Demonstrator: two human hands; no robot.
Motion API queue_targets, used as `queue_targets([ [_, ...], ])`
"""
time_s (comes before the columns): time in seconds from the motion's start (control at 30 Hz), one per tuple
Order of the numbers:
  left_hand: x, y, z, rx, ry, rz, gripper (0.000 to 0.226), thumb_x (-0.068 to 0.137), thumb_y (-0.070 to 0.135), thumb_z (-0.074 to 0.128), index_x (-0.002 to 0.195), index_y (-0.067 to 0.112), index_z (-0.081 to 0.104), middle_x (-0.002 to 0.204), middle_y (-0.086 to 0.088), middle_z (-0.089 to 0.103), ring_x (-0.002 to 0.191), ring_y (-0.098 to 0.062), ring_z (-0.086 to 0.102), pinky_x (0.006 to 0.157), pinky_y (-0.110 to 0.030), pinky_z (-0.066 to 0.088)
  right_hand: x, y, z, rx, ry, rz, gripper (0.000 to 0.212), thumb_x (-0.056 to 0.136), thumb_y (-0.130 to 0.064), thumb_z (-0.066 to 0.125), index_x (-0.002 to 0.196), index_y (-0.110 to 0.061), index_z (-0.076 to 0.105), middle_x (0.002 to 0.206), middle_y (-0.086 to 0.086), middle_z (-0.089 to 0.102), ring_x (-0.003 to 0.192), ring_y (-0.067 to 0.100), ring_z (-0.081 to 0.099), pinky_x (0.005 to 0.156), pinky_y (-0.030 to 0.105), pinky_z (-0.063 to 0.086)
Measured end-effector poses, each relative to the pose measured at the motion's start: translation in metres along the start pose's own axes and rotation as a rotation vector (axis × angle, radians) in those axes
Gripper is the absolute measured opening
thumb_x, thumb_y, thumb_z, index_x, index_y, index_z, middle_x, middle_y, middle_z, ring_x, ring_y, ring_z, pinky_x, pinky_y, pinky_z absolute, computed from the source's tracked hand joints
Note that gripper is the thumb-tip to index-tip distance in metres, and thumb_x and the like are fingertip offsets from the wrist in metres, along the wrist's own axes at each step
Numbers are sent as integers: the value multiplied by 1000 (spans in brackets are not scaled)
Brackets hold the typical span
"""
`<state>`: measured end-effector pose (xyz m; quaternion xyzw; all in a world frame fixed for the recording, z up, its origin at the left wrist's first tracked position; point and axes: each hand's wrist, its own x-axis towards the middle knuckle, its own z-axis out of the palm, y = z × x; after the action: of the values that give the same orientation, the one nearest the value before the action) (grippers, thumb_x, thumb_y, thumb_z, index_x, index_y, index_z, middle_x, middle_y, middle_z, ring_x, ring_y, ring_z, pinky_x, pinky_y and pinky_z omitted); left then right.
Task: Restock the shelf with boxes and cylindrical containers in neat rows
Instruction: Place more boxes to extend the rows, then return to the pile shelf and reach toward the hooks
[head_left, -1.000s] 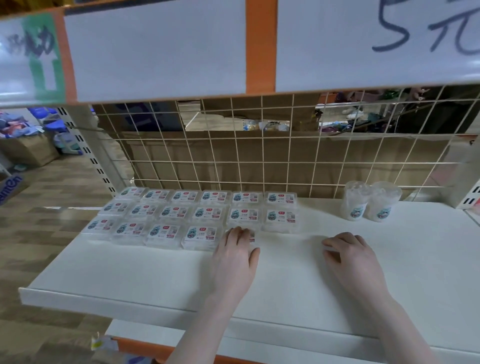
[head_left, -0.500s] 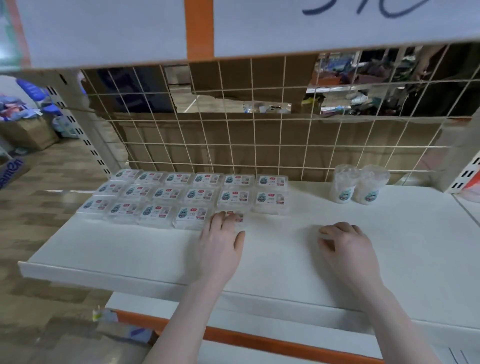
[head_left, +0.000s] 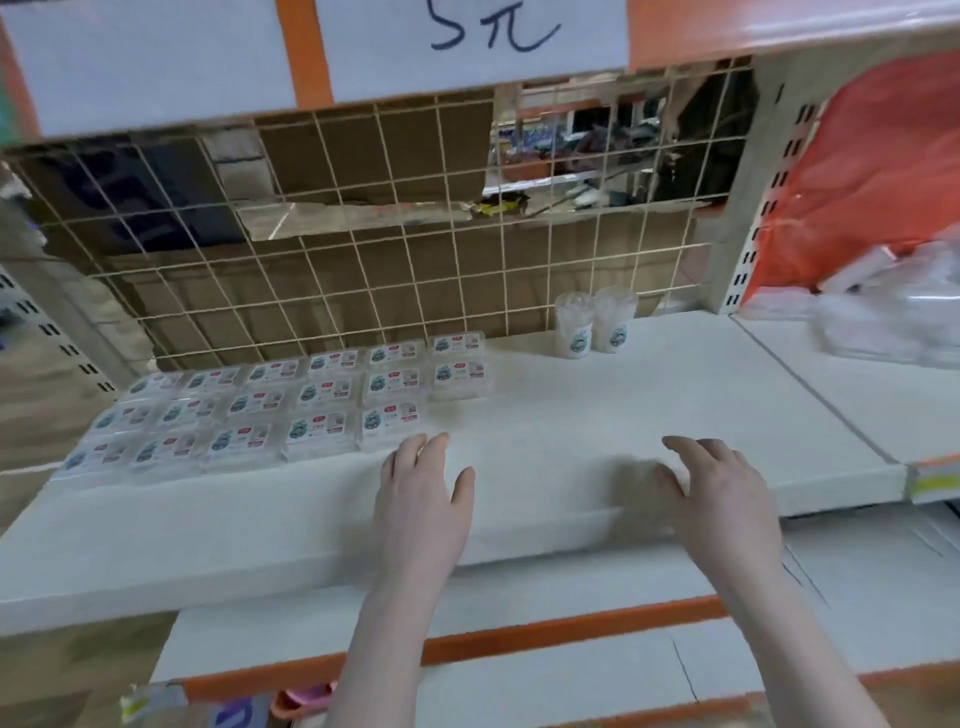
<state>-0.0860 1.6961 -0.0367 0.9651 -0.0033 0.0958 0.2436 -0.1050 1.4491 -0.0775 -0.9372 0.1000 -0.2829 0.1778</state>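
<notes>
Both hands hang over the front of the white shelf (head_left: 545, 415) holding nothing: the left hand (head_left: 423, 493) lies flat with straight fingers, its fingertips (head_left: 415, 446) just beside the nearest box (head_left: 390, 422) in the front row, and the right hand (head_left: 719, 488) hovers with loosely bent fingers. The small clear boxes (head_left: 291, 410) sit in three rows on the left; the front row looks one short. Two clear tubs (head_left: 595, 325) stand upright by the wire grid (head_left: 363, 249). A careless nudge from the left hand could likely skew the light boxes. A fast reach toward the tubs might tip them, since they stand tall and close together.
</notes>
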Motion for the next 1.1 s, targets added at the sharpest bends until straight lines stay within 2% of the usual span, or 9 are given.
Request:
queue_targets([
  [0.23,-27,41,15,-67,-101,108,46,95,34,47,139,21,43,144,3,37,133,-16,30,108,-28,27,-35,40,-51,-145,78,62,26,71,-6,77,96,-3,69,76,17,65,68,39,60,60,42,48],
  [0.5,-37,130,41,-107,-115,242,46,96,33,47,140,20,42,145,2,37,135,-15,29,110,-27,26,-30,112,-104,-183,121,165,25,77,-10,71,101,-5,68,82,16,66,75,38,58,64,43,49],
  [0.8,-50,278,120,-158,-89,233,45,94,29,51,137,18,46,142,0,41,132,-17,33,107,-27,28,20,255,-155,-192,179,31,28,66,-6,79,92,-4,68,71,15,62,63,38,59,53,39,48],
  [0.97,-54,339,158,-161,-92,200,45,94,30,51,137,19,46,143,1,40,133,-16,32,107,-26,27,48,327,-167,-161,159,25,31,65,-6,81,94,-4,69,74,14,64,65,37,60,55,39,48],
  [1.1,-47,363,176,-153,-78,182,45,94,29,52,137,18,47,141,1,42,132,-16,34,106,-25,27,65,353,-164,-116,148,42,33,66,-5,80,96,-2,69,77,16,65,67,39,61,58,42,51],
])
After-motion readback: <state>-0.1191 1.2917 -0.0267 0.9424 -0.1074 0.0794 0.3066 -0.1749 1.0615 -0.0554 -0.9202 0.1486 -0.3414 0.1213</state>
